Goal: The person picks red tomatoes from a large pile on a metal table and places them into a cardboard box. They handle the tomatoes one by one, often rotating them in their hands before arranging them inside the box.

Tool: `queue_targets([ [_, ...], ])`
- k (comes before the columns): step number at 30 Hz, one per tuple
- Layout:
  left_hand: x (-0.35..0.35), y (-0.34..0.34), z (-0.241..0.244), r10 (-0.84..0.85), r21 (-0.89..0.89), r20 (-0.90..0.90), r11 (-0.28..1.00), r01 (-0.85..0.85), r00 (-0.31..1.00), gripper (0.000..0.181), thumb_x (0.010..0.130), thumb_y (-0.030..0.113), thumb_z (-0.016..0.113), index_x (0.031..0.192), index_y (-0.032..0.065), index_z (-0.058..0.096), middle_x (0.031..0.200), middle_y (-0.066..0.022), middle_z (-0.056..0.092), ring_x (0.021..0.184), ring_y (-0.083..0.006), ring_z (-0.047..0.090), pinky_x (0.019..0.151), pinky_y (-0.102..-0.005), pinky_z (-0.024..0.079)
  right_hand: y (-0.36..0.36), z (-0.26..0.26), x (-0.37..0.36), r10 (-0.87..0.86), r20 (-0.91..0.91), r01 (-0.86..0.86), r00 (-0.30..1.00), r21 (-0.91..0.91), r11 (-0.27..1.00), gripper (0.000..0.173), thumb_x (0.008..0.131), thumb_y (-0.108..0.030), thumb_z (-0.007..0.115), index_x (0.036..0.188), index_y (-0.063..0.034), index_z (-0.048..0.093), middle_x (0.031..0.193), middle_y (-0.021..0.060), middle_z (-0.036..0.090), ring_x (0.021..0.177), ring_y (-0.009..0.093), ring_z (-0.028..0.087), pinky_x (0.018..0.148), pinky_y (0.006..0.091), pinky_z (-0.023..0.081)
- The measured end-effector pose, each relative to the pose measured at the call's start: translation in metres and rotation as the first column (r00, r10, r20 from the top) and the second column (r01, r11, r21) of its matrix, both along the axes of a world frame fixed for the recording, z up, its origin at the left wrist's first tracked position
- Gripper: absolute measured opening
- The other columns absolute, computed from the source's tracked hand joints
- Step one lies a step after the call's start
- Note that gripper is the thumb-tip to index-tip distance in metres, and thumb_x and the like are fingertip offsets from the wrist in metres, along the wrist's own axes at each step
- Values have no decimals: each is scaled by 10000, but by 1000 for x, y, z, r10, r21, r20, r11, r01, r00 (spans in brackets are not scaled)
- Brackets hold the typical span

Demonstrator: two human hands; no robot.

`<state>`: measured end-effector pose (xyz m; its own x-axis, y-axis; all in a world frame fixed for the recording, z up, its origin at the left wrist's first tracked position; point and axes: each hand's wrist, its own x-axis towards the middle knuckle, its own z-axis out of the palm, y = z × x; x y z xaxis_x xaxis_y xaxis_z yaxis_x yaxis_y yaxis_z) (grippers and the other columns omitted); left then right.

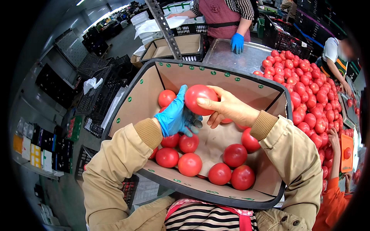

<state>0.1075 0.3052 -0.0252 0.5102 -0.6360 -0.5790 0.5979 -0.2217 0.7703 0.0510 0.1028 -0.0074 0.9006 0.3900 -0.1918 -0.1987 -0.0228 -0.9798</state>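
Observation:
A large red tomato (200, 99) is between my two hands, above a black-rimmed crate (214, 197) lined with brown paperboard. My bare right hand (228, 106) grips it from the right, thumb on its near side. My left hand (180, 115), in a blue glove, is at its left side with the fingers spread; whether the palm touches the tomato is hard to tell. Below, several tomatoes (190, 164) lie at the crate's lower left and others (235, 155) at its lower right. One more tomato (166, 98) rests near the left wall. My hands partly hide those at the middle.
A big heap of tomatoes (309, 95) lies to the right. Beyond the crate are a metal tabletop (222, 57), an empty lined crate (176, 46) and a metal post (164, 29). A person in an apron stands there; others work at right, near an orange tray (346, 153).

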Motion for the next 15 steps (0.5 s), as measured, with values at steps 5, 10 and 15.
queue_targets([
  [5, -4, -3, 6, 75, -138, 97, 989, -61, 992, 795, 837, 772, 340, 1267, 119, 483, 1051, -127, 615, 821, -249, 645, 547, -392, 544, 7, 2, -3, -32, 16, 32, 999, 5, 999, 905, 740, -565, 726, 1332, -4, 334, 954, 179, 591, 655, 199, 655, 578, 290, 565],
  [10, -18, -11, 20, 179, -198, 253, 972, -131, 951, 673, 863, 703, 422, 1259, 164, 505, 1085, -100, 615, 906, -241, 632, 597, -426, 556, 8, -3, -2, -76, 91, 83, 993, -76, 994, 891, 766, -639, 649, 1317, 6, 373, 968, 186, 598, 659, 201, 658, 570, 290, 556],
  [15, -10, -10, 12, 184, -211, 220, 968, -138, 958, 644, 857, 683, 466, 1240, 168, 525, 1109, -99, 615, 916, -237, 626, 605, -429, 554, 2, -8, 2, -95, -42, 96, 995, 32, 995, 860, 789, -672, 590, 1300, -2, 416, 999, 184, 608, 633, 186, 654, 543, 269, 538],
])
